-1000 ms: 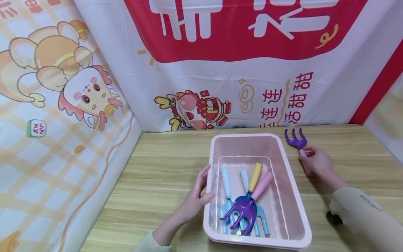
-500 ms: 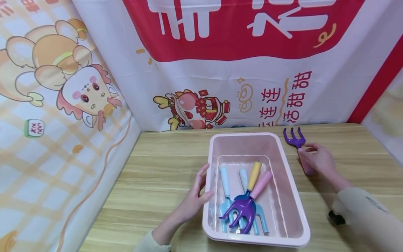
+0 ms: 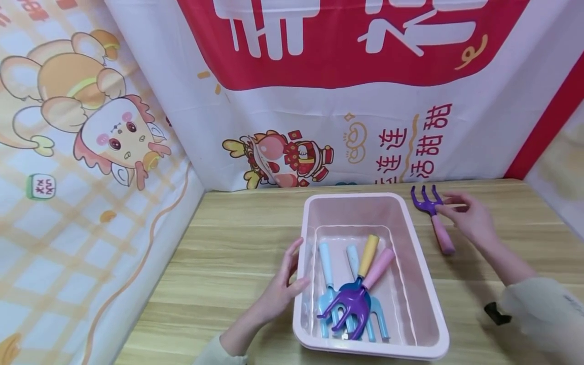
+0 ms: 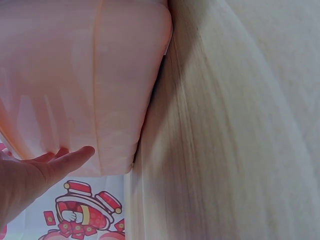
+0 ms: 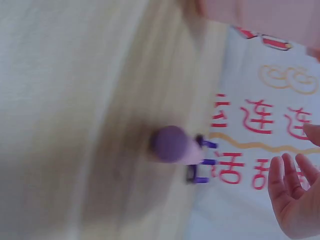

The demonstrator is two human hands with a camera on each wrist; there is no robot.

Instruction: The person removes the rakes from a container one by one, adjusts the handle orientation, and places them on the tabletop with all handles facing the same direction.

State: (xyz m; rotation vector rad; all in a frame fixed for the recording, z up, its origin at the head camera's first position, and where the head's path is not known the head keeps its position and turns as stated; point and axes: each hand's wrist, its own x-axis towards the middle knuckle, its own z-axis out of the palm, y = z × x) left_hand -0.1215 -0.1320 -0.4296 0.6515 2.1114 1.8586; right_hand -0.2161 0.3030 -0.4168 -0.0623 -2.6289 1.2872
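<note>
table (image 3: 219,248) | fork (image 3: 436,223) near back edge, beside bin (image 3: 369,348) | right hand (image 3: 472,217) close

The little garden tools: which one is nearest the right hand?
The pink-handled purple fork on the table, outside the pink tub. Its look-alike and the other tools lie inside the tub.

We note smooth, softly glossy plastic for the tub (image 3: 371,348), and shiny, smooth heads with duller handles on the forks (image 3: 354,299) inside it and the fork (image 3: 428,206) at right. The tabletop (image 3: 228,243) shows smooth wood grain; the far backdrop (image 3: 356,99) is creased, matt cloth.
</note>
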